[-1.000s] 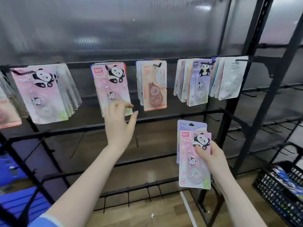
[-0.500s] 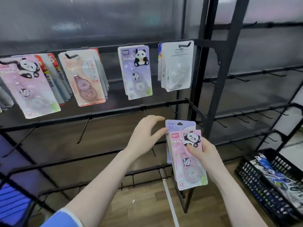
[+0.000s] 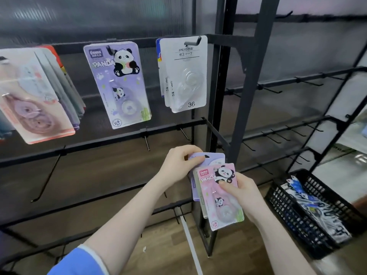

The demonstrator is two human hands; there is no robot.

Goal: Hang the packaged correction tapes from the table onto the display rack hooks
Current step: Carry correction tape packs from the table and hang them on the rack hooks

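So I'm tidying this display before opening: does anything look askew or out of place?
Mostly tidy. The peach pack at far left hangs tilted, with the packs behind it fanned out. The purple panda pack and white pack hang fairly straight. A small white scrap lies on the floor.

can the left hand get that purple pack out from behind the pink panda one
Probably yes: the left hand already pinches the purple pack at its top edge, which sticks out above the pink panda pack held by the right hand.
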